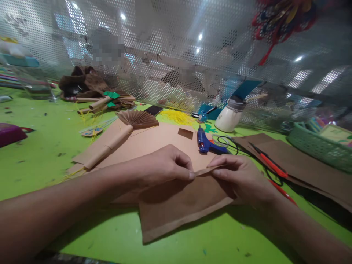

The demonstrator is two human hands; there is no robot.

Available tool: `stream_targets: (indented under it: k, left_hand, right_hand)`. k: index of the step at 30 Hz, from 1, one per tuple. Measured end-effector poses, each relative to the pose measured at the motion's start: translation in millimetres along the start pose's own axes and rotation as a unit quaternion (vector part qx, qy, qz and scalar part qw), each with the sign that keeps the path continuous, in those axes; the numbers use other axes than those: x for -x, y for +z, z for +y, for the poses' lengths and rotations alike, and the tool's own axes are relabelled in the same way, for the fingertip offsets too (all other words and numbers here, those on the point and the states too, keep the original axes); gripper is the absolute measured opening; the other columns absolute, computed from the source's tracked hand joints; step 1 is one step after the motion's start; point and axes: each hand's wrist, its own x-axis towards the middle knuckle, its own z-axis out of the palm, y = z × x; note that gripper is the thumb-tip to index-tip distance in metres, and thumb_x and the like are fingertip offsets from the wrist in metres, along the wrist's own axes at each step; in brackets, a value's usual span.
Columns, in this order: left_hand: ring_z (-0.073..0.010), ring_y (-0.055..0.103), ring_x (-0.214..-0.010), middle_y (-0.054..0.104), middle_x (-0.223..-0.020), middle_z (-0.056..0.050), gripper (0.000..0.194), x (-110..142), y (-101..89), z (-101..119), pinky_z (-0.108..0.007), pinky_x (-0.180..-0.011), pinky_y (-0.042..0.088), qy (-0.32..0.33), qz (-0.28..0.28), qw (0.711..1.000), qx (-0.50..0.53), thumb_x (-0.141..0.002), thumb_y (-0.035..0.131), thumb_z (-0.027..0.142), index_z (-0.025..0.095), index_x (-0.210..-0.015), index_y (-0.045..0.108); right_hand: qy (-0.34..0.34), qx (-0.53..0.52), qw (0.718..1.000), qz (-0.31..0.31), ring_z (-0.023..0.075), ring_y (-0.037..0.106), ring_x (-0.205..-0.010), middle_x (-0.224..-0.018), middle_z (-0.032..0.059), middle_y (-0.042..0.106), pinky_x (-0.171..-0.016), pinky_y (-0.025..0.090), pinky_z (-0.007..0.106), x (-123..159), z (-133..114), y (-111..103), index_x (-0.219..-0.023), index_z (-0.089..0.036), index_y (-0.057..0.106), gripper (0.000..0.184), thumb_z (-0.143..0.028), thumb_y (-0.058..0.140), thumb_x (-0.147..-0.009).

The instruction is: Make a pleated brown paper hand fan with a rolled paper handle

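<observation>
A brown paper sheet [176, 209] lies on the green table in front of me, its far edge lifted and folded over. My left hand [162, 165] pinches that folded edge at the middle with thumb and fingers. My right hand [239, 176] pinches the same edge just to the right, fingers pressed together on the paper. The two hands nearly touch along the fold.
A blue glue gun [207, 143] lies just beyond the hands. Red-handled scissors [271, 165] rest on darker brown sheets [308, 165] at right. A pleated paper fan on a rolled handle [129, 126] lies at left. A white bottle [229, 115], green basket [319, 146] and perforated metal screen [176, 47] stand behind.
</observation>
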Motion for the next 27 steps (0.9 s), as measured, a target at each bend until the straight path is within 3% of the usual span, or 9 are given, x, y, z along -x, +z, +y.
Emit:
stream_targets:
  k: [5, 10, 17, 21, 27]
  left_hand:
    - [-0.0142, 0.053, -0.076, 0.065, -0.081, -0.003, 0.011, 3.9, 1.5, 6.8, -0.025, -0.069, 0.039, 0.063, -0.021, 0.996, 0.059, -0.075, 0.062, 0.021, 0.013, -0.067, 0.063]
    - [-0.016, 0.059, -0.084, 0.069, -0.095, -0.005, 0.01, 8.6, 6.9, 11.7, -0.027, -0.076, 0.044, 0.137, -0.025, 0.988, 0.07, -0.075, 0.061, 0.012, 0.013, -0.065, 0.062]
    - [-0.0186, 0.062, -0.093, 0.07, -0.107, -0.007, 0.012, 14.2, 13.6, 14.4, -0.029, -0.081, 0.047, 0.164, -0.017, 0.983, 0.083, -0.075, 0.059, 0.008, 0.013, -0.064, 0.06]
    - [-0.0213, 0.062, -0.101, 0.069, -0.111, -0.009, 0.012, 13.8, 10.9, 14.8, -0.033, -0.089, 0.046, 0.194, -0.025, 0.978, 0.067, -0.076, 0.059, 0.008, 0.013, -0.064, 0.06]
    - [-0.0201, 0.062, -0.101, 0.069, -0.11, -0.008, 0.013, 13.2, 8.7, 14.8, -0.03, -0.088, 0.045, 0.206, -0.016, 0.978, 0.028, -0.073, 0.057, 0.004, 0.014, -0.063, 0.058]
  right_hand:
    - [0.009, -0.041, 0.999, -0.007, 0.0128, 0.062, -0.067, -0.076, 0.003, 0.069, -0.062, 0.05, 0.023, 1.9, -7.0, -1.3, -0.074, -0.02, 0.079, 0.015, -0.025, 0.086, -0.061]
    - [-0.04, 0.014, 0.999, -0.015, 0.0116, 0.061, -0.067, -0.075, 0.0027, 0.069, -0.059, 0.049, 0.021, 4.6, -14.4, -6.8, -0.077, -0.022, 0.08, 0.016, -0.027, 0.086, -0.063]
    - [-0.049, -0.015, 0.999, -0.017, 0.0096, 0.058, -0.057, -0.068, 0.001, 0.067, -0.052, 0.047, 0.019, 7.0, -18.0, -9.2, -0.076, -0.023, 0.08, 0.017, -0.025, 0.087, -0.061]
    - [-0.052, 0.009, 0.998, -0.031, 0.01, 0.061, -0.059, -0.068, 0.0021, 0.071, -0.053, 0.048, 0.019, 6.9, -18.5, -11.4, -0.079, -0.023, 0.08, 0.015, -0.025, 0.085, -0.065]
    - [-0.066, 0.042, 0.996, -0.03, 0.0127, 0.065, -0.064, -0.072, 0.004, 0.074, -0.06, 0.05, 0.023, 7.1, -19.9, -12.2, -0.08, -0.023, 0.081, 0.014, -0.028, 0.083, -0.068]
